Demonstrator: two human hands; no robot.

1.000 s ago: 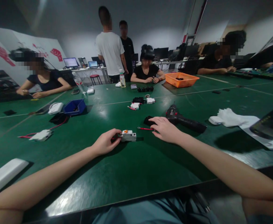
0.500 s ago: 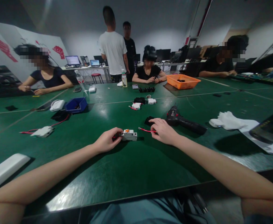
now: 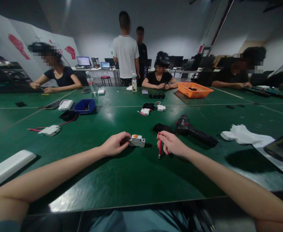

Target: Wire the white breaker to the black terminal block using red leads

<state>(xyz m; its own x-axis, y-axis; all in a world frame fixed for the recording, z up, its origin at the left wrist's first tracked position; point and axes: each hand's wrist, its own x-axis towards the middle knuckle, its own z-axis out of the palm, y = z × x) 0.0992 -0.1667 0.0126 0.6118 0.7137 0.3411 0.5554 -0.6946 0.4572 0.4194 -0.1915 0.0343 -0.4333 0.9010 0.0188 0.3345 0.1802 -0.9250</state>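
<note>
"Grip of the right hand [image 3: 172, 144]?"
"Closed, pinching a red lead [image 3: 159, 147]."
"And the left hand [image 3: 116, 144]?"
"Gripping a white breaker [image 3: 137, 141] by one end, on or just above the green table [image 3: 122, 183]."
"Possible fault?"
"A loose pinch could let the lead swivel."

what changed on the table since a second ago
The right hand has pinched the red wire, whose metal end has swung from pointing left to pointing toward the near table edge. The left hand stays at the left end of the white breaker; the drill lies as it was.
</note>
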